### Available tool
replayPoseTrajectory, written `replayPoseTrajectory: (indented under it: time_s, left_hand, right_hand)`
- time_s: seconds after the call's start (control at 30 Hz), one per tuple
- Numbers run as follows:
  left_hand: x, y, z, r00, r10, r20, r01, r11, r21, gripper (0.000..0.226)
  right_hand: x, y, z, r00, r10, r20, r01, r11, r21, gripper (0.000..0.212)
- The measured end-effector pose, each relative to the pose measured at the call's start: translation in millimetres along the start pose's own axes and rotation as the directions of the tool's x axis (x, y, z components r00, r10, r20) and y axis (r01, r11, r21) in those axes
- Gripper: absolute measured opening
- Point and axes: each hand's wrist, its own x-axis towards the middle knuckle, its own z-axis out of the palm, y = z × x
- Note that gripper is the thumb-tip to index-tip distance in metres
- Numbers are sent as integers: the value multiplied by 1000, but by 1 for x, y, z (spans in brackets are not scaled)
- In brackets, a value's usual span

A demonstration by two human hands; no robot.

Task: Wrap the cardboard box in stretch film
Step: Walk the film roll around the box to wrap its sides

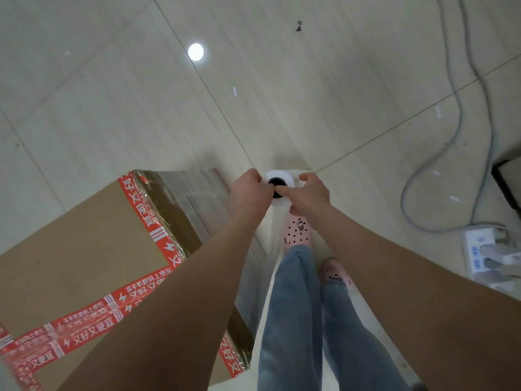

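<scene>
The roll (282, 174) is gripped at its top end by the left hand (250, 190) and the right hand (310, 193), fingers curled round its rim. The box (70, 249) is set on the floor (282, 94) just left of it, one side covered in film (194, 198) drawn from the roll

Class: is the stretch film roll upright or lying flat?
Upright: the stretch film roll shows its round end and dark core from above; left hand and right hand grip its top.
</scene>
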Motion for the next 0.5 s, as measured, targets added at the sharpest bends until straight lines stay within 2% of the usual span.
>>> replayPoseTrajectory:
  time_s: [0.07,0.1,0.23,0.33,0.43,0.5]
  left_hand:
    - [6,-2,-3,993,-101,65,108,988,-108,22]
    - [9,-1,-5,991,-101,89,111,988,-111,23]
    - [27,9,-20,983,156,95,-163,984,66,35]
    - [41,18,-29,963,222,151,-246,955,165,41]
    - [48,23,-34,967,241,81,-251,957,147,29]
    - [51,24,-38,978,209,-7,-208,975,74,24]
  right_hand:
    - [3,-11,7,998,-40,-44,41,999,11,59]
    - [4,-17,10,995,-65,-72,65,998,9,56]
    - [7,-34,16,992,-95,-86,90,995,-51,54]
    - [9,-42,15,989,-129,-77,115,980,-164,45]
    - [11,-57,14,981,-173,-91,146,957,-250,35]
    - [15,-67,15,973,-207,-105,172,947,-272,38]
